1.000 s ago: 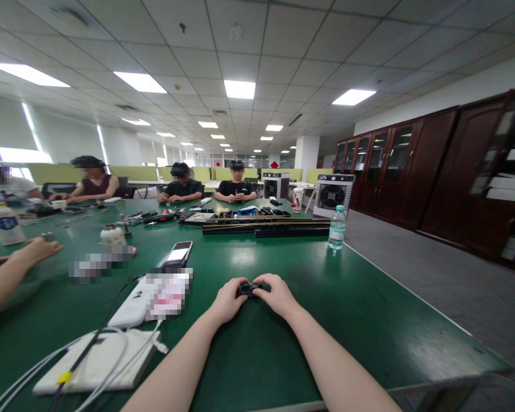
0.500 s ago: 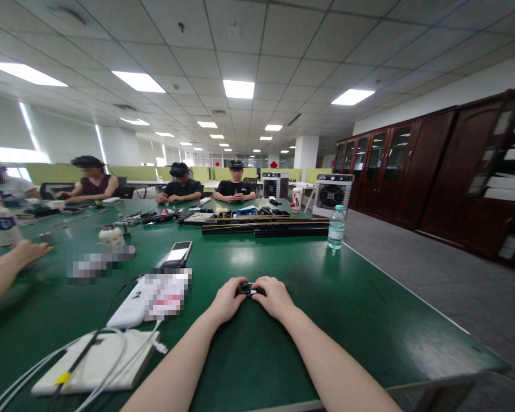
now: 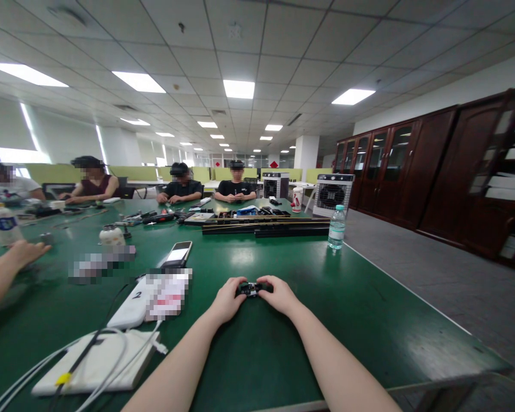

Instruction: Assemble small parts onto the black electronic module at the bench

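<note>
One small black part (image 3: pixel 252 289), ends pinched by left hand (image 3: pixel 227 300) and right hand (image 3: pixel 280 296), near side of green table (image 3: pixel 257 355); best steadied level, with light, even pressure.

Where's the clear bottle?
In the head view, the clear bottle stands right of centre, on the green table, beside the right end of the long black bars.

Left fingers (image 3: pixel 238 280) and right fingers (image 3: pixel 266 280) hold a black part (image 3: pixel 252 290) by opposite ends.
</note>
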`<state>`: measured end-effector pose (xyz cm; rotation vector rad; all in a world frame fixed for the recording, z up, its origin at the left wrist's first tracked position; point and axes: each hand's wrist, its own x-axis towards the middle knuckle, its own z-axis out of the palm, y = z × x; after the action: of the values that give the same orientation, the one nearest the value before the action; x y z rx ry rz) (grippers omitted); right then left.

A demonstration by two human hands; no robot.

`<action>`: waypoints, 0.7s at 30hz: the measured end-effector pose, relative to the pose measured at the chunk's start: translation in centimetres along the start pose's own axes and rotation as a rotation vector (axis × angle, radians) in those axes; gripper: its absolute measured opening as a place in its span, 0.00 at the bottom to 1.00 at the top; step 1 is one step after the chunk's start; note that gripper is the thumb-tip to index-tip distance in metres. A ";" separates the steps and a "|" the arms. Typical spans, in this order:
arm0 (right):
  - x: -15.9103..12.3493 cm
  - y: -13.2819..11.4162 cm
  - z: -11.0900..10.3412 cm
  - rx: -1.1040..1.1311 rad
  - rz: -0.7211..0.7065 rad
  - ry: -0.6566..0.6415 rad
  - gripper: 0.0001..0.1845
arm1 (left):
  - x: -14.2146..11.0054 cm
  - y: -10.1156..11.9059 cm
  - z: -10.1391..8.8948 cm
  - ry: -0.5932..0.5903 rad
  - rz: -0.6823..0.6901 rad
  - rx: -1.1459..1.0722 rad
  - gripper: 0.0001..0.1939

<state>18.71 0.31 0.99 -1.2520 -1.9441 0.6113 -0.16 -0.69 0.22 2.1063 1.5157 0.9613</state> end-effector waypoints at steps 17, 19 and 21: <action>0.3 0.5 -0.4 -0.024 0.047 -0.040 0.15 | 0.0 0.3 -0.2 -0.002 -0.022 -0.008 0.22; 0.4 0.6 -0.4 -0.017 0.044 -0.042 0.15 | 0.0 0.3 -0.2 -0.004 -0.032 -0.009 0.22; 0.4 0.6 -0.4 -0.008 0.048 -0.046 0.15 | 0.0 0.3 -0.2 -0.010 -0.040 -0.003 0.22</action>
<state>19.25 0.91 0.88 -1.3033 -1.9614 0.6623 -0.05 -0.83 0.56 2.0679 1.5445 0.9375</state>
